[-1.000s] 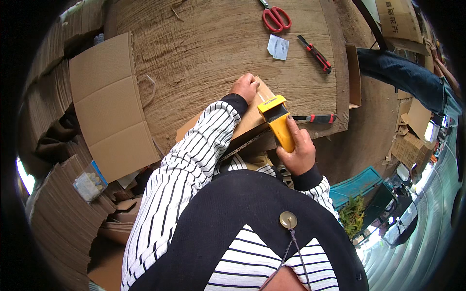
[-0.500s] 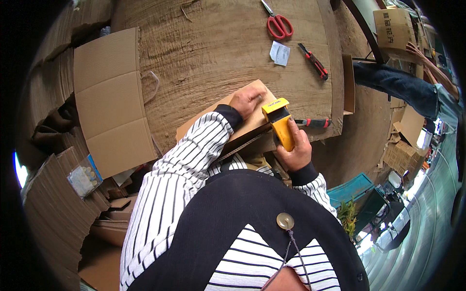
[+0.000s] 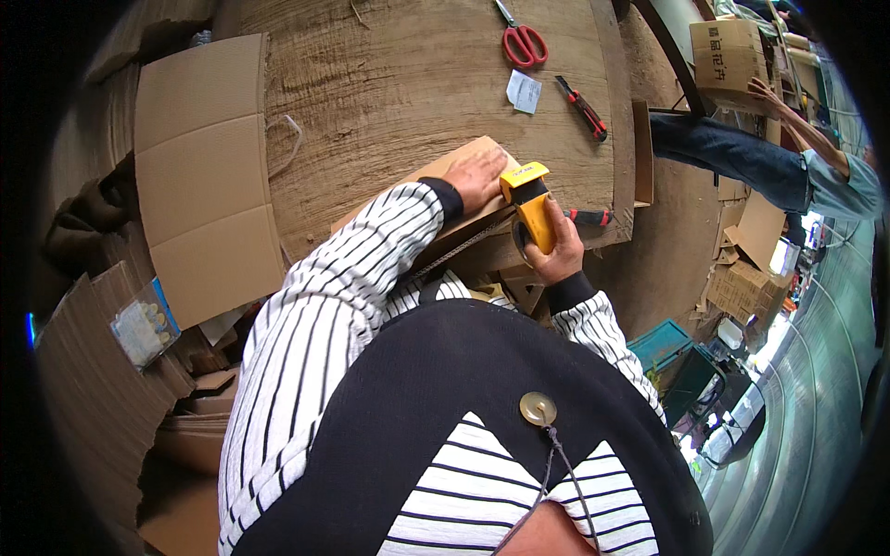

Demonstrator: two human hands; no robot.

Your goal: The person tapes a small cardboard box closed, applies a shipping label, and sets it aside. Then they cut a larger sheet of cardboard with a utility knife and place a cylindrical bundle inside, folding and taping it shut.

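Observation:
A narrow cardboard box (image 3: 400, 195) lies slanted at the table's near edge, one side facing up. My left hand (image 3: 477, 178) presses on that side near its right end, fingers stretched out and flat. In my right hand (image 3: 562, 248) is a yellow-and-black stapler (image 3: 536, 225). Its head rests at the box's right end, just beside my left fingers. My right fingers wrap its body, partly hidden behind it. A red-and-black handle (image 3: 591, 217) pokes out to the right of the stapler; its other end is hidden.
Red-handled scissors (image 3: 526, 46), a white paper slip (image 3: 524, 92) and a box cutter (image 3: 584, 111) lie on the wooden table (image 3: 389, 83). A flat cardboard sheet (image 3: 206, 176) covers the left side. Stacked cardboard stands far left. Another person (image 3: 742, 153) handles a carton (image 3: 729, 63) at right.
My left hand's curled fingers have straightened and flattened on the box. The stapler in my right hand has come against the box end. The whole view has shifted slightly.

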